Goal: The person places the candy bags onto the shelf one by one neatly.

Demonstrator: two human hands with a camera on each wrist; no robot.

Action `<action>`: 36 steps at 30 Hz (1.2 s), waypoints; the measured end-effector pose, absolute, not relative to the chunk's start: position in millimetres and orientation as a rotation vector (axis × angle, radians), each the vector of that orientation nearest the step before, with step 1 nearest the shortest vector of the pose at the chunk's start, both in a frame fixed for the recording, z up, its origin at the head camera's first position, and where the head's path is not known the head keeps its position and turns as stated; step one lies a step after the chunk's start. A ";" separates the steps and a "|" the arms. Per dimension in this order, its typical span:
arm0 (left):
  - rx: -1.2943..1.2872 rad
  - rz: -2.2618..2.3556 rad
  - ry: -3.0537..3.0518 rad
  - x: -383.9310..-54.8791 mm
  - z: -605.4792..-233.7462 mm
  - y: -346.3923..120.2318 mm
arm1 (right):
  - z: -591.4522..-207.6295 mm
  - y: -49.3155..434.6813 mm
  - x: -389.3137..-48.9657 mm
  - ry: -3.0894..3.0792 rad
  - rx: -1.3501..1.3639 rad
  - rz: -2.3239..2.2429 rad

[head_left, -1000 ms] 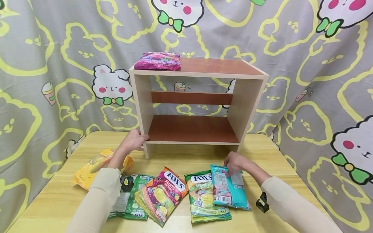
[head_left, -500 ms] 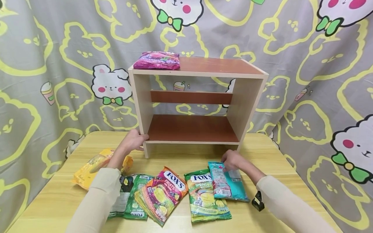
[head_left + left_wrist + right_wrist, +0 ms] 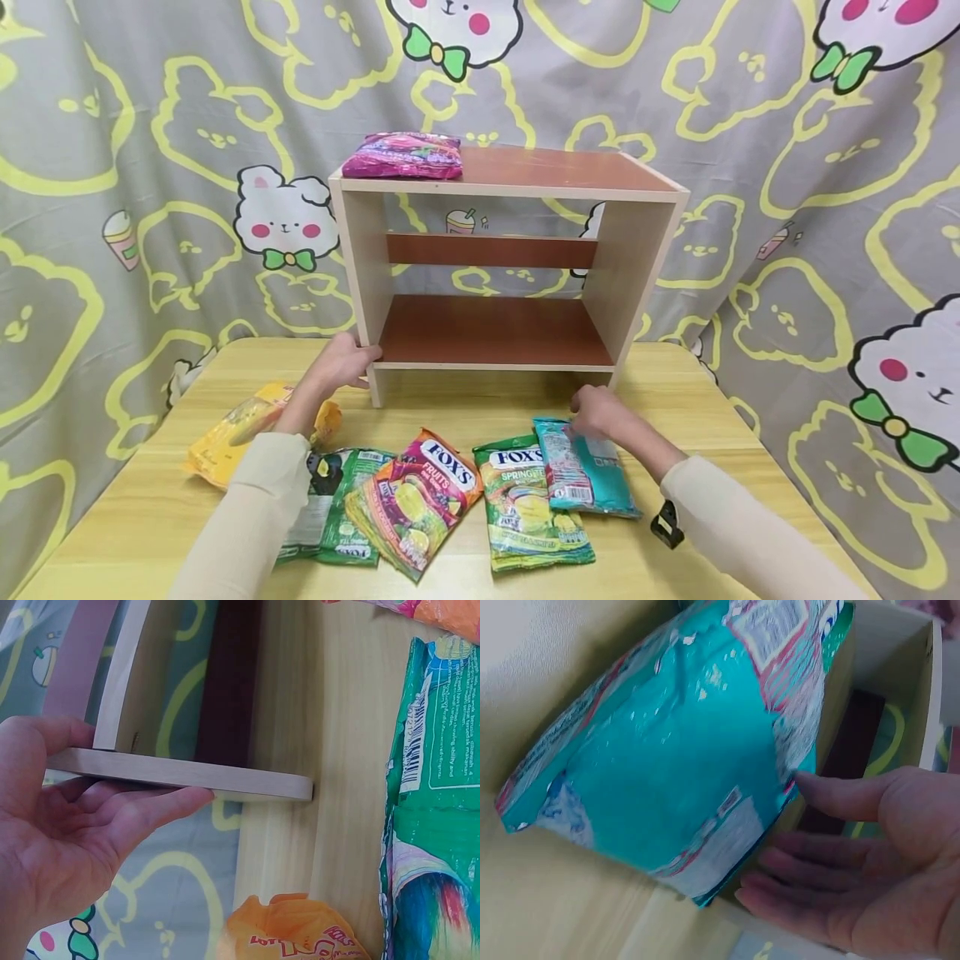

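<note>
My left hand (image 3: pixel 345 360) grips the left side panel (image 3: pixel 225 778) of a small two-tier shelf (image 3: pixel 495 329). Its thumb lies on the inner side by the lower board, its fingers along the outer side. With my right hand (image 3: pixel 596 411) I pinch the far edge of a teal candy bag (image 3: pixel 588 479), in front of the shelf's right leg. In the right wrist view the thumb is on that edge and the fingers (image 3: pixel 802 900) are under or behind it; the exact contact is partly hidden. The bag's near end overlaps a green-and-yellow Fox's candy bag (image 3: pixel 521 517).
A purple candy bag (image 3: pixel 405 157) lies on the shelf top, at the left. Along the table (image 3: pixel 450 400) are an orange Fox's bag (image 3: pixel 431 492), a green bag (image 3: pixel 348 508) and a yellow bag (image 3: pixel 240 433) partly behind my left forearm. A patterned curtain (image 3: pixel 187 125) surrounds the table.
My right hand and the teal bag have shifted slightly away from me, toward the shelf, and a little left. The left hand has kept its grip on the shelf.
</note>
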State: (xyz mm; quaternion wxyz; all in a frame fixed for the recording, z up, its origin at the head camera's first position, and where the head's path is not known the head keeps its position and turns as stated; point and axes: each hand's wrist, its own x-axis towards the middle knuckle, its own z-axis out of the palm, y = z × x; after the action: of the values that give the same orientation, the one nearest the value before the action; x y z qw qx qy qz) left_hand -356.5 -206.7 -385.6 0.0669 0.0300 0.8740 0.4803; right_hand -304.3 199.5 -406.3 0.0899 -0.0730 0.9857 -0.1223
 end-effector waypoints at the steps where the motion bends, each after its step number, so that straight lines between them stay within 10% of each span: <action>1: 0.093 1.450 2.635 -356.0 -385.2 -206.6 | -405.2 197.0 -301.7 2.947 -0.206 -0.358; 36: 0.094 1.468 2.641 -356.0 -387.2 -206.6 | -399.5 158.5 -268.3 2.759 -0.220 -0.001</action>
State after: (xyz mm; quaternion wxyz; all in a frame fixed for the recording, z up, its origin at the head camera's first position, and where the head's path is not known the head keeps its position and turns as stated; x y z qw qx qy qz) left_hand -356.0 -206.6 -387.2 0.0594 0.0310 0.8721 0.4847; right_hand -268.3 158.5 -399.5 0.1860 -0.0782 0.9794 -0.0003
